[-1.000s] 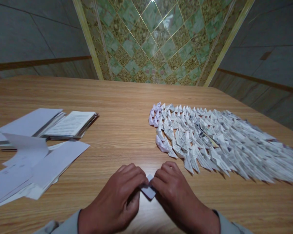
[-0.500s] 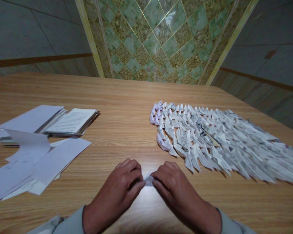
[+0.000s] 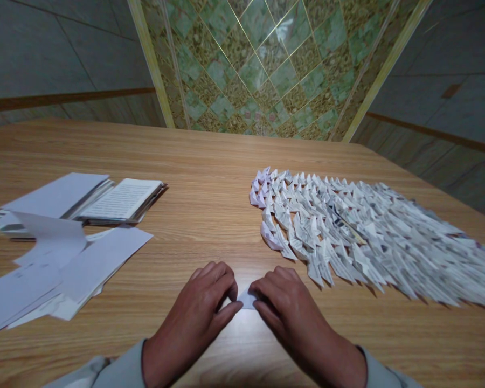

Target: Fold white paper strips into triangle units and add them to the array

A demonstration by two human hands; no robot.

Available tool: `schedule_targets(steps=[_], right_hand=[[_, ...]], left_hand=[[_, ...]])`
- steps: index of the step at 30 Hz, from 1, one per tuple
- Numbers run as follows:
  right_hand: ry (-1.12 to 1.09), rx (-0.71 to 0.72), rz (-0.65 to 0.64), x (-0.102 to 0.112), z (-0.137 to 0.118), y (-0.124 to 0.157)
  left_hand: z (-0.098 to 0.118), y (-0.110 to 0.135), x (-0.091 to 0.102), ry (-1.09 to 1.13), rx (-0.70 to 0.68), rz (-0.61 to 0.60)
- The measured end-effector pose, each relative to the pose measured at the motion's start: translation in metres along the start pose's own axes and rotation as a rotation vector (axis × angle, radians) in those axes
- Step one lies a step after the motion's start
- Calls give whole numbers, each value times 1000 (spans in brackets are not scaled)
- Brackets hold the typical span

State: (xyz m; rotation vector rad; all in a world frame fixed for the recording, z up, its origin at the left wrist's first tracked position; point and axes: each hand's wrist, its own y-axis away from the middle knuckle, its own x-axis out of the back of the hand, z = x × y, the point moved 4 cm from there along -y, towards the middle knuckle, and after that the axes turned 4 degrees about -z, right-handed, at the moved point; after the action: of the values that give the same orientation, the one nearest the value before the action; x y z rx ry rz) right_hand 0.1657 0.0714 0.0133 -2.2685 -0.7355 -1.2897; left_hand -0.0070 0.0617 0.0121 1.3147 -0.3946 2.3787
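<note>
Between my two hands, low above the table's near part, is a small piece of folded white paper (image 3: 247, 300). My left hand (image 3: 205, 299) pinches its left end between thumb and fingers. At the other end, my right hand (image 3: 285, 302) has its thumb and fingertips closed on the paper. Most of the paper is covered by my fingers, so its full shape is hidden. To the right and beyond lie many folded paper boats (image 3: 339, 226) in close rows, mostly printed paper, a few pale lilac.
Loose white sheets (image 3: 105, 258) are scattered on the left, one curling upward. Behind them lie a stack of paper (image 3: 60, 196) and a smaller pile of printed pages (image 3: 123, 199). The wooden table (image 3: 202, 156) reaches to a tiled wall (image 3: 258, 70).
My left fingers have lifted and spread slightly from the thumb at the paper's left end. The right hand is almost unchanged. The view has shifted a little.
</note>
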Motion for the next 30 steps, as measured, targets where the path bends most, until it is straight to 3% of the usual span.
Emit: schedule_targets(steps=[9, 19, 25, 30], right_hand=[[72, 22, 41, -1, -2, 0], [102, 17, 5, 1, -6, 1], [148, 83, 109, 0, -7, -1], [27, 90, 156, 2, -6, 1]], left_hand=[[11, 2, -2, -90, -292, 42], [11, 4, -2, -74, -325, 123], [9, 2, 2, 16, -291, 149], [11, 1, 7, 45, -290, 157]])
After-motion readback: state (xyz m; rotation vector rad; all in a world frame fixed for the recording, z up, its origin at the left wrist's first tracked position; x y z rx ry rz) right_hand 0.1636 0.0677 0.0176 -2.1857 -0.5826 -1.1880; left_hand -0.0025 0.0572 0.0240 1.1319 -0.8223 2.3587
